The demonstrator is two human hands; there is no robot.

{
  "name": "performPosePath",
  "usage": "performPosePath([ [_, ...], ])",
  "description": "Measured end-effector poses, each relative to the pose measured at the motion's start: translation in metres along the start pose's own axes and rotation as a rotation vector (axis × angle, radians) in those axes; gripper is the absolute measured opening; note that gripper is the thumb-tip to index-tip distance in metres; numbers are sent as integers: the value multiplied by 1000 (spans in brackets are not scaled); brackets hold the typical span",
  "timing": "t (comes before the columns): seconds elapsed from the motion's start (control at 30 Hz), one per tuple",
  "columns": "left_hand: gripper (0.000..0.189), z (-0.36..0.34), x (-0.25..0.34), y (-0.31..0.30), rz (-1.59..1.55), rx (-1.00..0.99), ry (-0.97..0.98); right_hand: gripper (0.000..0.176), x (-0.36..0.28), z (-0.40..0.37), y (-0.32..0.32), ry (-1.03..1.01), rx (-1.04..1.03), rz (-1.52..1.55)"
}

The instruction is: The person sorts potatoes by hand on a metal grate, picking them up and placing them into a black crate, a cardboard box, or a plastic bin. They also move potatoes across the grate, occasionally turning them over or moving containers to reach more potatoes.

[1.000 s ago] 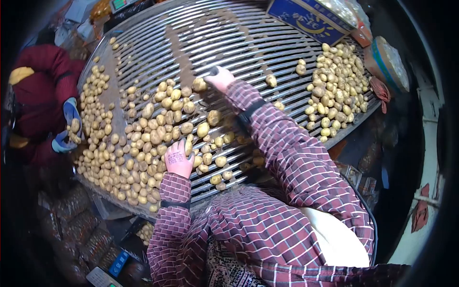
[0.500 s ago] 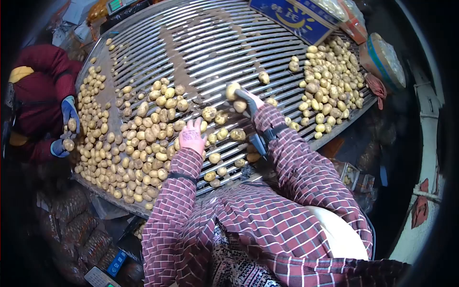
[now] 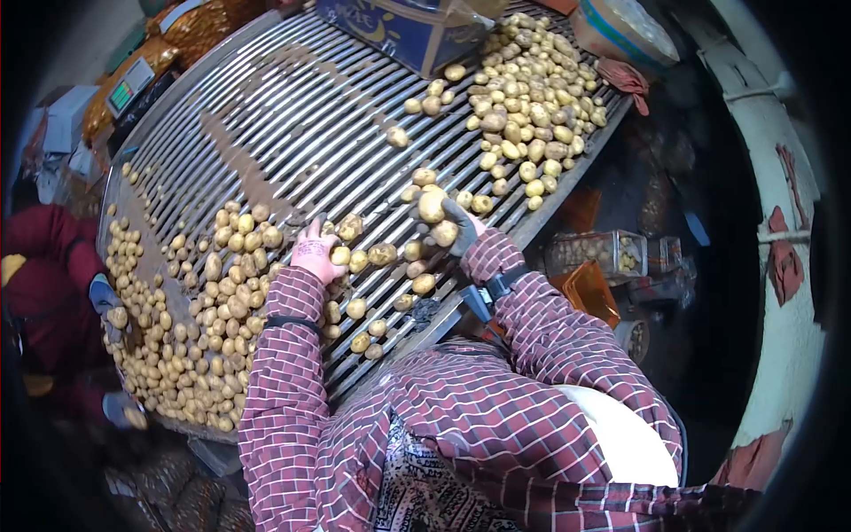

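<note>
My right hand [image 3: 463,229], in a pink glove with grey fingers, is closed around two potatoes, a larger potato [image 3: 432,206] and a dirtier potato [image 3: 444,234] below it. Over the slatted metal rack [image 3: 292,115], my left hand [image 3: 316,254] has its fingers apart at the edge of the potato heap. Beside its thumb lies a potato [image 3: 340,255]; whether they touch is hard to tell. Several loose potatoes, including a longish potato [image 3: 382,254], rest on the bars between my hands.
A big potato pile [image 3: 213,355] covers the rack's left side, another pile [image 3: 532,106] its far right. A blue carton [image 3: 399,31] stands at the back. A co-worker's gloved hand [image 3: 104,294] is at the left edge. Orange crates [image 3: 589,297] sit below the right edge.
The view has turned, so the rack and carton appear shifted left. My right hand still holds the potatoes and is nearer the loose ones. My left hand has moved slightly along the heap.
</note>
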State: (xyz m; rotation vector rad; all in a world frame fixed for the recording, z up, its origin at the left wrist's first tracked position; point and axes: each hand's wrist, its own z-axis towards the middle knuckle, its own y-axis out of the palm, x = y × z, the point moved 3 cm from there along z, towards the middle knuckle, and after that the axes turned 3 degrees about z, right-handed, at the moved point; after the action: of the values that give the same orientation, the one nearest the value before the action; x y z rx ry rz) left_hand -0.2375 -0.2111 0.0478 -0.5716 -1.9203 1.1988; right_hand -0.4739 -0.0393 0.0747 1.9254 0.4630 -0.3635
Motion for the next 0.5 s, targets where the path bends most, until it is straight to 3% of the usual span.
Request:
performPosePath([
  [0.07, 56, 0, 1, -2, -26, 26, -24, 49, -27, -29, -3, -81, 175, -379],
  [0.13, 56, -11, -1, -4, -130, 134, -54, 38, -53, -36, -14, -218, 483, -642],
  [0.17, 61, -22, -2, -4, -178, 282, 32, 39, -65, -32, -24, -241, 507, -652],
  [0.27, 65, -46, -21, 26, -1295, 224, -177, 51, -91, 12, -46, -464, 518, -1099],
  [0.33, 63, -77, -9, 33, -2137, 205, -206, 57, -92, 36, 6, -368, 464, -1450],
  [0.4, 67, -103, -10, 37, -2525, 106, -107, 68, -75, 73, 10, -179, 449, -1783],
  [0.43, 69, -117, -12, 42, -2591, 219, -223, 69, -69, 84, 13, -106, 463, -1926],
  [0.47, 73, -131, -13, 39, -2502, 255, -166, 71, -63, 87, 33, -33, 478, -2072],
  [0.5, 74, -143, -15, 34, -2142, 320, -88, 69, -65, 94, 30, 16, 363, -2028],
])
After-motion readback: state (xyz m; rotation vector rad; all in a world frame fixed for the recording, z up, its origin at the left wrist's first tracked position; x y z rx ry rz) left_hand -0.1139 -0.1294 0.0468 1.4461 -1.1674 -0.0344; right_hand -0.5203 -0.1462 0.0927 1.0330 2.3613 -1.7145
